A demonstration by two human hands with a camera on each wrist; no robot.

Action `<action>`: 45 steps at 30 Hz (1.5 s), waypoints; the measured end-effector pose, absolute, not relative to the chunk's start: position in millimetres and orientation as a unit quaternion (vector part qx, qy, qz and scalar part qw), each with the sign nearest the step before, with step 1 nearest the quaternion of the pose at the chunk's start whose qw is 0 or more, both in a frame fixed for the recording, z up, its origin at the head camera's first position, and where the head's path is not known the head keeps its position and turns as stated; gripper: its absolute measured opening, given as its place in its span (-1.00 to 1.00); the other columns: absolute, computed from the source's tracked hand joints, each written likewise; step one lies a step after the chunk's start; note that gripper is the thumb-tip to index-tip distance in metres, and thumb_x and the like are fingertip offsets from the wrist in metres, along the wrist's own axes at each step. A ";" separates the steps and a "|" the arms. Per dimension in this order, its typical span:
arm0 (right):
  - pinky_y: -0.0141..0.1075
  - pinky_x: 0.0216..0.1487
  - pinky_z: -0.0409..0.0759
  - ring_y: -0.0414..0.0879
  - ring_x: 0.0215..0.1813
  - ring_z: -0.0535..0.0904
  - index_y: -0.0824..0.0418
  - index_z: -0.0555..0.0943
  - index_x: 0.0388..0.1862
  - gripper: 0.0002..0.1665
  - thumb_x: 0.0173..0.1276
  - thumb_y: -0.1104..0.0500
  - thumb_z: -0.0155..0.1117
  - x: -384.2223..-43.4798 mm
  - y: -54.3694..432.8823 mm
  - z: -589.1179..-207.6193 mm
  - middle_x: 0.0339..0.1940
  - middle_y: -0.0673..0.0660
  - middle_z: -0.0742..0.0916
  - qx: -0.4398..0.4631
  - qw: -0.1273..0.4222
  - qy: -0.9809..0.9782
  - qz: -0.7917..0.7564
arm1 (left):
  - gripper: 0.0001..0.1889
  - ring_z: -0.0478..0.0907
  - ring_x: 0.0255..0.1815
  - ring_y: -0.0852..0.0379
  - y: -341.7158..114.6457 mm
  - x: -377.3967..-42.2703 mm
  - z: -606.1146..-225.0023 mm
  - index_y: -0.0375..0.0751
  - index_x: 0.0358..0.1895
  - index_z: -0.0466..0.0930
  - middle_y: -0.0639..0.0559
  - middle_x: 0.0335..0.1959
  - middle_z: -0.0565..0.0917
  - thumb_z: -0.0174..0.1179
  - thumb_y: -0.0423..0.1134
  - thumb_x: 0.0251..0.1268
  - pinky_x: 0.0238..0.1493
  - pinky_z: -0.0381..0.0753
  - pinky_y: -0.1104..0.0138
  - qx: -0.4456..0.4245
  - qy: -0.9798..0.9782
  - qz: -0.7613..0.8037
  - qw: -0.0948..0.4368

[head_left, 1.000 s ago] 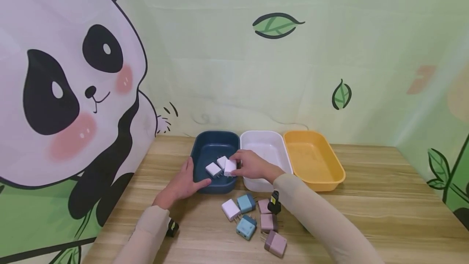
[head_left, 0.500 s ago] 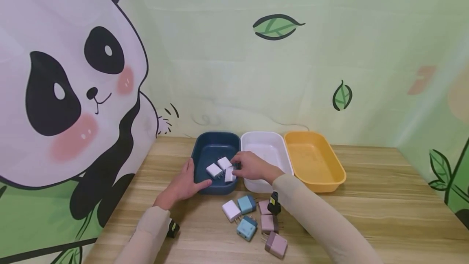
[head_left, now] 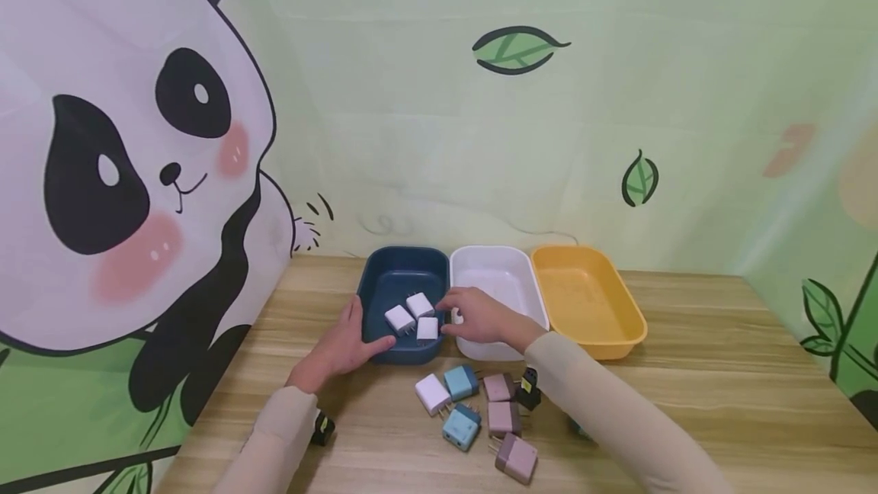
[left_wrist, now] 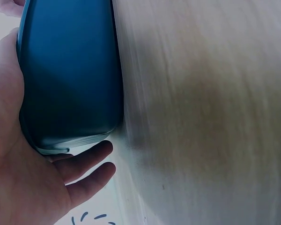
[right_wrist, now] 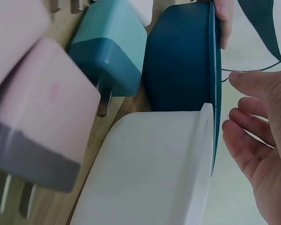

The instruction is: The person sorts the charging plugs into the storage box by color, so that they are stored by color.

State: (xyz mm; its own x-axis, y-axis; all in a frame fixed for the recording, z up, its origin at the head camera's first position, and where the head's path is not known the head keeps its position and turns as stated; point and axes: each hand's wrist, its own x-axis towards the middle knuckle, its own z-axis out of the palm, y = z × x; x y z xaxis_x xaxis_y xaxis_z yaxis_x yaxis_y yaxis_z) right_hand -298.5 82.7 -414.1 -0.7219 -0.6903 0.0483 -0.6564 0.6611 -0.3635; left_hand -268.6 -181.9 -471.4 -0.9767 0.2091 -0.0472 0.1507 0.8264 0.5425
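Note:
Three white charger plugs (head_left: 427, 328) lie in the dark blue bin (head_left: 403, 357). My left hand (head_left: 341, 345) rests against the bin's near left corner, its thumb along the front rim and its fingers spread along the outer left side; in the left wrist view the fingers (left_wrist: 91, 161) look mostly straight. Over the border between the blue bin and the white bin (head_left: 495, 254) hovers my right hand (head_left: 483, 316), thumb and fingers apart with nothing between them. In the right wrist view that hand (right_wrist: 271, 131) is above the bins' rims, touching neither.
A yellow bin (head_left: 583, 288) stands right of the white one. On the wooden table in front lie a white plug (head_left: 433, 393), two light blue plugs (head_left: 461, 426) and three pink plugs (head_left: 517, 458). Something teal (head_left: 578, 427) is mostly hidden by the right sleeve.
My right hand has let go of a white charger plug, which now lies in the blue bin, and has drawn back slightly right. The left hand has stayed in place.

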 end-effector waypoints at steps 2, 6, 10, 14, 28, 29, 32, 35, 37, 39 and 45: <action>-0.26 -0.04 0.55 -0.05 -0.04 0.57 0.29 0.61 0.05 -0.60 0.26 0.14 0.32 -295.4 85.0 -413.2 -0.03 0.16 0.66 -0.378 0.038 0.909 -0.173 | 0.17 -0.01 0.42 -0.32 -183.0 -268.7 -471.5 -0.47 0.45 -0.36 -0.41 0.47 -0.20 0.15 0.29 0.15 0.32 0.13 -0.08 0.095 0.953 0.282 0.050; -0.29 -0.06 0.56 -0.10 -0.05 0.56 0.27 0.61 0.05 -0.59 0.27 0.11 0.31 -287.4 88.7 -410.3 -0.03 0.13 0.67 -0.391 0.039 0.905 -0.164 | 0.17 -0.02 0.42 -0.32 -184.5 -268.1 -471.2 -0.49 0.44 -0.36 -0.42 0.47 -0.21 0.15 0.28 0.16 0.32 0.12 -0.07 0.094 0.953 0.285 0.048; -0.28 -0.03 0.55 -0.10 -0.03 0.56 0.27 0.61 0.07 -0.58 0.28 0.11 0.30 -277.2 89.4 -408.7 -0.01 0.11 0.66 -0.405 0.055 0.898 -0.165 | 0.16 -0.03 0.43 -0.32 -186.4 -267.2 -470.7 -0.51 0.43 -0.36 -0.43 0.46 -0.21 0.14 0.28 0.17 0.33 0.10 -0.07 0.094 0.953 0.284 0.049; -0.29 0.03 0.52 -0.10 -0.02 0.56 0.24 0.61 0.06 -0.58 0.25 0.09 0.33 -267.2 87.6 -410.4 -0.02 0.09 0.66 -0.426 0.062 0.889 -0.156 | 0.16 -0.05 0.43 -0.32 -188.7 -267.5 -470.8 -0.51 0.43 -0.37 -0.43 0.46 -0.22 0.13 0.28 0.18 0.33 0.10 -0.08 0.093 0.954 0.280 0.052; -0.37 0.11 0.45 -0.22 0.06 0.51 0.15 0.58 0.15 -0.44 0.22 -0.06 0.36 -243.9 75.2 -428.7 0.05 -0.02 0.63 -0.484 0.095 0.868 -0.056 | 0.19 -0.06 0.44 -0.30 -189.9 -269.0 -468.8 -0.48 0.44 -0.38 -0.41 0.47 -0.21 0.16 0.29 0.14 0.34 0.08 -0.07 0.100 0.954 0.275 0.060; -0.38 0.11 0.45 -0.23 0.05 0.51 0.15 0.58 0.15 -0.43 0.21 -0.07 0.36 -243.1 74.8 -429.5 0.05 -0.02 0.63 -0.483 0.099 0.869 -0.051 | 0.18 -0.06 0.44 -0.30 -189.6 -269.0 -468.8 -0.49 0.44 -0.37 -0.41 0.47 -0.20 0.17 0.28 0.15 0.34 0.08 -0.07 0.101 0.954 0.275 0.059; -0.39 0.11 0.44 -0.24 0.05 0.50 0.15 0.57 0.17 -0.40 0.20 -0.09 0.37 -241.9 73.4 -432.0 0.05 -0.01 0.62 -0.484 0.104 0.868 -0.042 | 0.18 -0.05 0.43 -0.30 -189.2 -268.8 -469.4 -0.51 0.43 -0.37 -0.43 0.46 -0.19 0.17 0.28 0.15 0.34 0.08 -0.07 0.102 0.955 0.272 0.055; -0.40 0.12 0.43 -0.23 0.06 0.50 0.15 0.56 0.18 -0.36 0.18 -0.13 0.37 -242.2 71.6 -435.8 0.07 0.00 0.62 -0.482 0.107 0.869 -0.034 | 0.19 -0.03 0.43 -0.29 -189.2 -268.7 -470.2 -0.51 0.43 -0.36 -0.43 0.46 -0.17 0.17 0.28 0.14 0.35 0.09 -0.05 0.104 0.955 0.272 0.053; -0.40 0.12 0.43 -0.23 0.07 0.49 0.14 0.55 0.19 -0.32 0.17 -0.18 0.36 -242.9 70.4 -438.6 0.09 -0.01 0.61 -0.479 0.110 0.870 -0.028 | 0.18 -0.02 0.43 -0.30 -189.3 -268.4 -470.1 -0.52 0.43 -0.36 -0.44 0.45 -0.16 0.17 0.27 0.15 0.34 0.09 -0.05 0.107 0.955 0.273 0.050; -0.40 0.11 0.44 -0.24 0.06 0.49 0.13 0.55 0.20 -0.29 0.15 -0.21 0.36 -243.9 69.4 -441.0 0.09 -0.01 0.61 -0.476 0.114 0.872 -0.025 | 0.17 -0.01 0.42 -0.30 -189.4 -267.9 -469.5 -0.53 0.43 -0.36 -0.44 0.45 -0.16 0.17 0.25 0.16 0.34 0.10 -0.05 0.109 0.954 0.274 0.047; -0.42 0.04 0.46 -0.28 -0.02 0.51 0.09 0.57 0.17 -0.33 0.14 -0.21 0.36 -245.4 69.5 -448.2 0.04 -0.04 0.64 -0.469 0.125 0.874 -0.019 | 0.17 0.01 0.42 -0.28 -187.0 -265.9 -466.4 -0.51 0.44 -0.34 -0.41 0.46 -0.14 0.19 0.26 0.15 0.33 0.13 -0.04 0.109 0.956 0.268 0.050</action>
